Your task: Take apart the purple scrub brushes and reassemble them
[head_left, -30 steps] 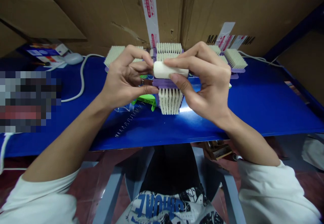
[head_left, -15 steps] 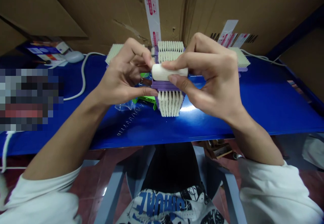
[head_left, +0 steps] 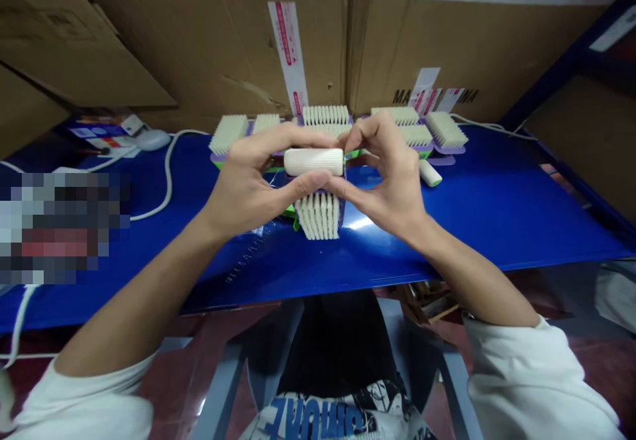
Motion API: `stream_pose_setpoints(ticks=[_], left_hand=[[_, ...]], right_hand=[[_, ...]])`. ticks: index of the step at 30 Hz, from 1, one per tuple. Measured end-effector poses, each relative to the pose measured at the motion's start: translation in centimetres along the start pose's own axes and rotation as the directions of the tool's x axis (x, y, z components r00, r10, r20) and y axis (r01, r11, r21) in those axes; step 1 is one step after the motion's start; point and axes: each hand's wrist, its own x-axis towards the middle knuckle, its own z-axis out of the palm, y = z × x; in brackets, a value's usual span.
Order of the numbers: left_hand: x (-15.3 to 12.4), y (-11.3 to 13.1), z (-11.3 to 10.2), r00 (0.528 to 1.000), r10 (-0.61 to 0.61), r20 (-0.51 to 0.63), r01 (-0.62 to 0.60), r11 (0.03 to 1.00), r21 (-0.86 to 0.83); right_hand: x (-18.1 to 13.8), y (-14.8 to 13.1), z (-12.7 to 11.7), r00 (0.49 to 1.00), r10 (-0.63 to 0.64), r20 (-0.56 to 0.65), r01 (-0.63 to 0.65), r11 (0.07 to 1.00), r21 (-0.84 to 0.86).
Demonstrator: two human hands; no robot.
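Note:
Between my two hands is a brush with a purple body and cream bristles (head_left: pixel 318 218) pointing down toward me. Along its top lies a white ribbed cylinder (head_left: pixel 314 162). My left hand (head_left: pixel 265 178) wraps over the cylinder from the left, its fingers behind and its thumb along the lower front edge. From the right, my right hand (head_left: pixel 382 175) has curled fingers at the cylinder's right end, with the thumb pressed on the front below it. Most of the purple body is covered by my hands. Behind it, another cream-bristled brush (head_left: pixel 325 115) stands on the table.
More brushes (head_left: pixel 446 128) stand along the back of the blue table (head_left: pixel 497 208). Near them lies another white cylinder (head_left: pixel 430 173) with a green end. A coiled spring (head_left: pixel 246 261) lies at front left. A mouse (head_left: pixel 152 140) and white cable (head_left: pixel 167 168) are further left. Cardboard (head_left: pixel 199 49) walls the back.
My left hand has shifted onto the white cylinder, thumb and fingers along it. My right hand has slid from pinching the cylinder to its right end. The view has tilted up.

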Motion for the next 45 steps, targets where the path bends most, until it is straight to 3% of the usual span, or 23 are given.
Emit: stream_pose_setpoints(ticks=[3,9,19,24,29,34,37,39,41,43,45], left_hand=[[1.1,1.0,-0.2,0.998,0.007,0.063,-0.016,0.989,0.147],[1.6,1.6,-1.1,0.992,0.005,0.128,-0.037,0.968,0.248],[1.0,1.9,-1.3,0.994,-0.067,0.091,0.044,0.97,0.239],[1.0,1.7,-1.3,0.996,-0.003,0.093,-0.023,0.961,0.274],[1.2,1.5,-1.5,0.988,-0.021,0.154,-0.026,0.954,0.298],[0.7,1.0,-1.6,0.995,-0.088,0.044,0.081,0.985,0.15],[0.0,-0.6,-3.8,0.986,-0.154,-0.059,0.16,0.979,0.129],[-1.1,-2.3,-6.3,0.976,-0.191,-0.107,0.212,0.945,0.248],[-2.8,-3.9,-9.0,0.954,-0.299,0.009,0.27,0.872,0.408],[-4.5,-4.5,-11.0,0.885,-0.436,0.165,0.306,0.81,0.5],[-5.7,-4.1,-11.9,0.78,-0.563,0.272,0.356,0.757,0.547]], right_hand=[[0.2,0.8,-0.3,1.0,0.02,0.003,-0.02,0.998,0.058],[0.8,1.1,-0.5,0.999,0.03,0.018,-0.034,0.97,0.24],[0.9,1.3,-0.2,0.997,0.036,0.069,-0.051,0.973,0.226],[0.9,1.4,-0.1,0.996,0.036,0.087,-0.052,0.982,0.18],[0.5,1.6,0.1,0.996,0.047,0.072,-0.054,0.993,0.103],[0.5,2.0,-0.6,0.992,-0.038,0.117,0.044,0.998,-0.048],[0.8,2.3,-1.6,0.986,-0.1,0.135,0.111,0.991,-0.078],[1.2,2.6,-2.3,0.981,-0.128,0.145,0.14,0.988,-0.07],[1.4,2.9,-2.8,0.98,-0.148,0.136,0.156,0.986,-0.054],[1.6,3.3,-3.0,0.98,-0.155,0.127,0.161,0.986,-0.039],[1.6,3.6,-3.1,0.979,-0.16,0.125,0.165,0.986,-0.035]])
